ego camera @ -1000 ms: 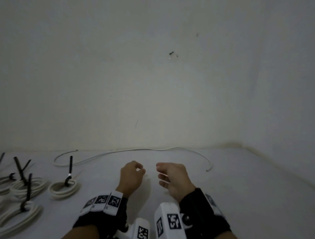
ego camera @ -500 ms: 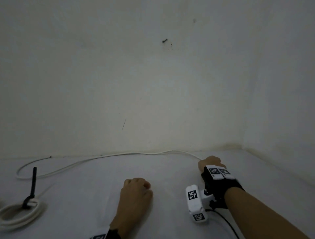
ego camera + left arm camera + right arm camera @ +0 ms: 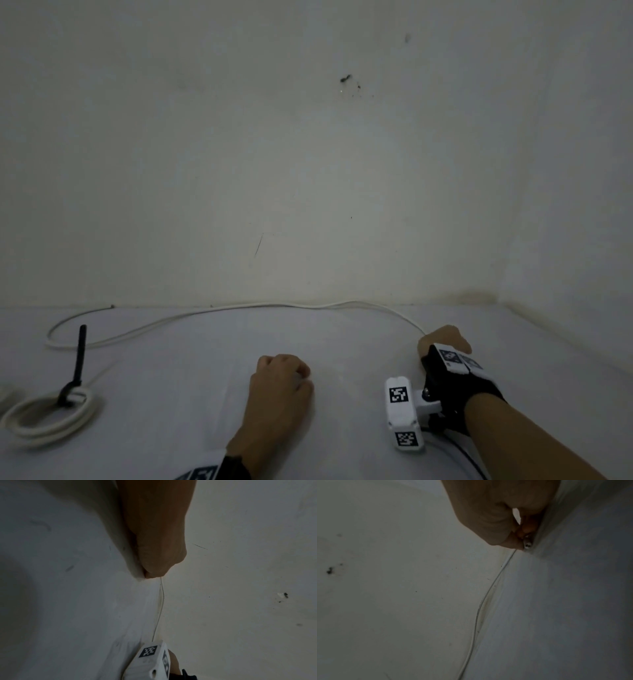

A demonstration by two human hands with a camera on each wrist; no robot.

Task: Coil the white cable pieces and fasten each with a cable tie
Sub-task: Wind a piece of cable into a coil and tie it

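Note:
A long loose white cable (image 3: 239, 307) lies along the foot of the wall, looping back at the far left. Its right end (image 3: 527, 545) is pinched between the fingertips of my right hand (image 3: 436, 339), which is stretched out near the right corner; the right wrist view shows the cut tip poking out past my right hand (image 3: 522, 543). My left hand (image 3: 291, 368) rests on the white surface in the middle as a curled fist, holding nothing; the left wrist view also shows my left hand (image 3: 150, 573) curled. A finished white coil (image 3: 48, 416) with an upright black cable tie (image 3: 78, 363) lies at the left.
The wall (image 3: 308, 171) stands close behind the cable and a side wall closes the right. The white surface (image 3: 171, 394) spreads between the coil and my left hand. Another coil's edge (image 3: 5, 394) shows at the left border.
My right hand has gone from the middle out to the right and taken hold of the cable's end. The left hand has curled into a fist and settled on the surface.

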